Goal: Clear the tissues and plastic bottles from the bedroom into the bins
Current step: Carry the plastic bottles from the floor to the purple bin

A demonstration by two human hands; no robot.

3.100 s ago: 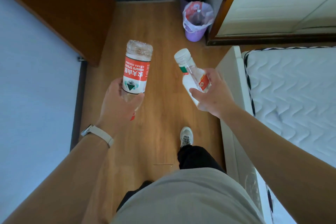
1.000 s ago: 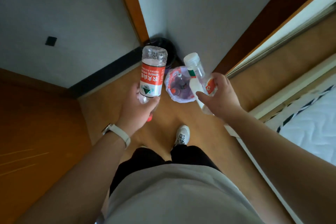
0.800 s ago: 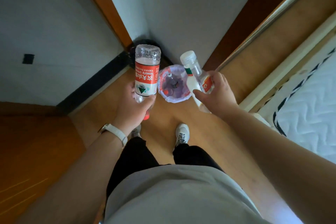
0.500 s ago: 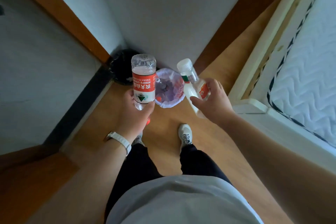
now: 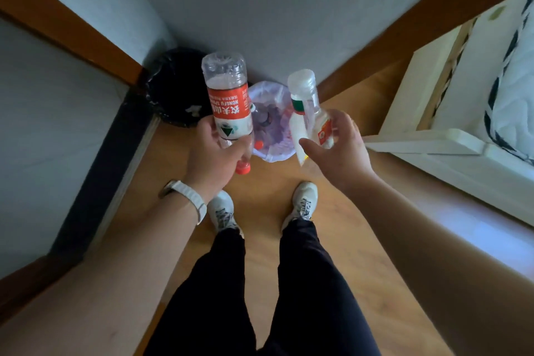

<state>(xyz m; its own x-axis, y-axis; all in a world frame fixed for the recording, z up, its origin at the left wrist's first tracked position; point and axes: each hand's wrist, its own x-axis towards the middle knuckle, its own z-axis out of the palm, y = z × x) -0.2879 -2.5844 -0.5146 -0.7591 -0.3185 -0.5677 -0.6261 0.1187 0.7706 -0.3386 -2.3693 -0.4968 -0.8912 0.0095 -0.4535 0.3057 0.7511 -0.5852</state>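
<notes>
Red-labelled and clear, the upturned bottle [image 5: 229, 107] is gripped cap-down in the left hand [image 5: 213, 153], while a white-capped bottle [image 5: 307, 113] is clasped by the right hand [image 5: 339, 147]; both are held above the purple-lined bin [image 5: 273, 156], beside the black bin [image 5: 173, 87]. For a clean drop, each is best brought squarely over the opening and lowered before release, so nothing is bounced onto the wooden floor [image 5: 260, 179].

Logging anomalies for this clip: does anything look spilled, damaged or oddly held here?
One oddity: the red-label bottle in the left hand is held upside down, red cap lowest, label text inverted. The white-capped bottle in the right hand is cap-up. No spill shows.
</notes>
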